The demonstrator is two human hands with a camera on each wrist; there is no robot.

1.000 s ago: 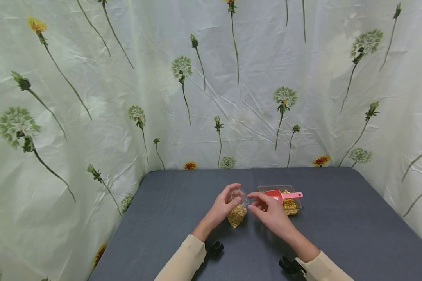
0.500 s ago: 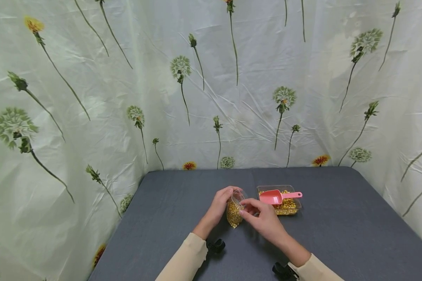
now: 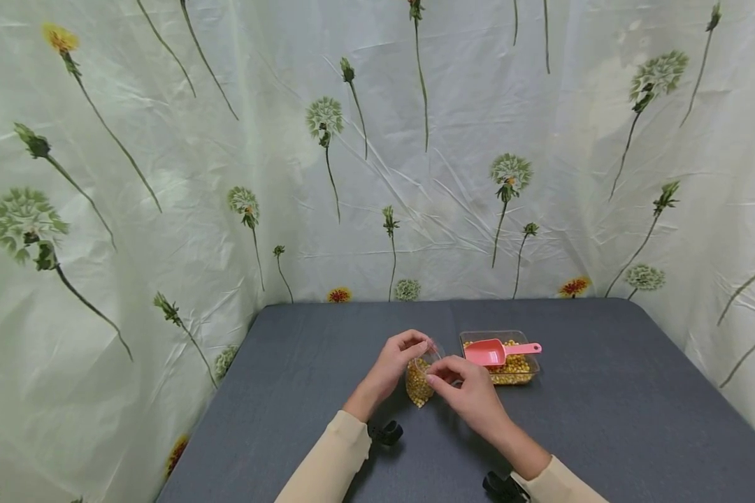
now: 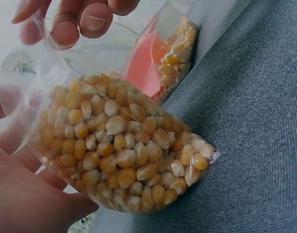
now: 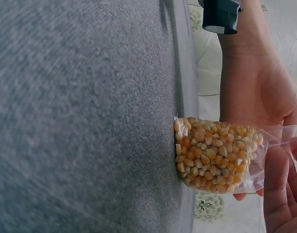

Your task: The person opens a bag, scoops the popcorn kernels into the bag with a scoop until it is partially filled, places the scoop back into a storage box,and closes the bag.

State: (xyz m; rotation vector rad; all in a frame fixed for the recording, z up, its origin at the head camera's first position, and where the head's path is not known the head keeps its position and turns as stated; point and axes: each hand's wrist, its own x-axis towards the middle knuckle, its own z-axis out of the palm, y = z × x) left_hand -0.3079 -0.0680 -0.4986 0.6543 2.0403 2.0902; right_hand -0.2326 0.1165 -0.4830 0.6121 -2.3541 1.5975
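A clear plastic bag (image 3: pixel 419 390) of dried corn kernels (image 4: pixel 119 141) stands on the cloth, its filled lower part bulging and its loose mouth upward. My left hand (image 3: pixel 387 365) pinches the mouth's far left side between thumb and fingers. On the near right side, my right hand (image 3: pixel 474 392) pinches the plastic between thumb and forefinger. In the right wrist view the bag (image 5: pixel 214 158) has its bottom at the cloth, and bare plastic runs up to the fingers of both hands. The left wrist view has the right fingertips (image 4: pixel 95 22) at the bag's upper edge.
Just right of the bag, a clear rectangular container (image 3: pixel 537 370) holds more corn kernels. A pink scoop (image 3: pixel 487 353) lies across it, handle to the right. The table has a dark grey cloth (image 3: pixel 327 363); a flowered curtain (image 3: pixel 453 209) hangs behind it.
My right hand has moved left from beside the container to the bag's mouth and taken hold there. The bag's round opening has narrowed. The scoop has not moved.
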